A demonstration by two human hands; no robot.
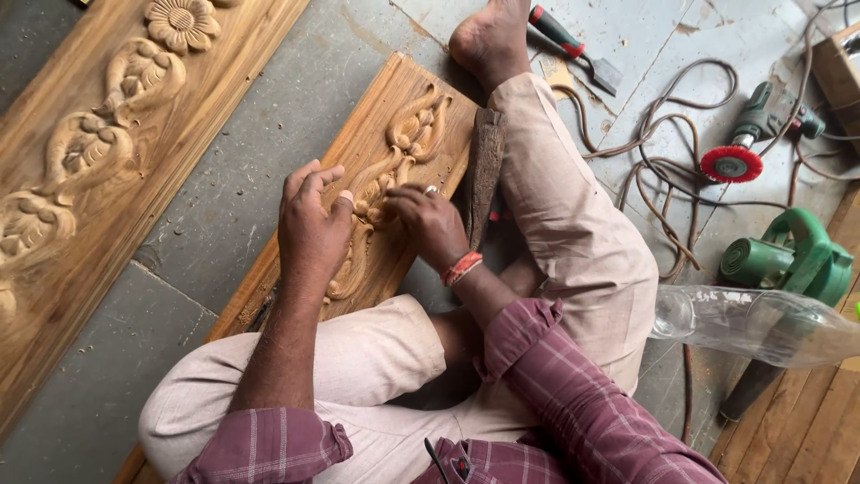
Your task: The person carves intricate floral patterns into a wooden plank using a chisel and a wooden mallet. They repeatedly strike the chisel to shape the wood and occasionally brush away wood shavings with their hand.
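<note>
Below, carved panel (394,143) under both hands, left hand (309,224) spread, right hand (430,224) perhaps pinching something unclear

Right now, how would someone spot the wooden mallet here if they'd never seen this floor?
Find the carved plank lying across the person's lap, under the left hand and right hand. Along its right edge, against the trouser leg, lies the mallet. It is dark, rough and tapered, unlike the pale carved wood beside it.
</note>
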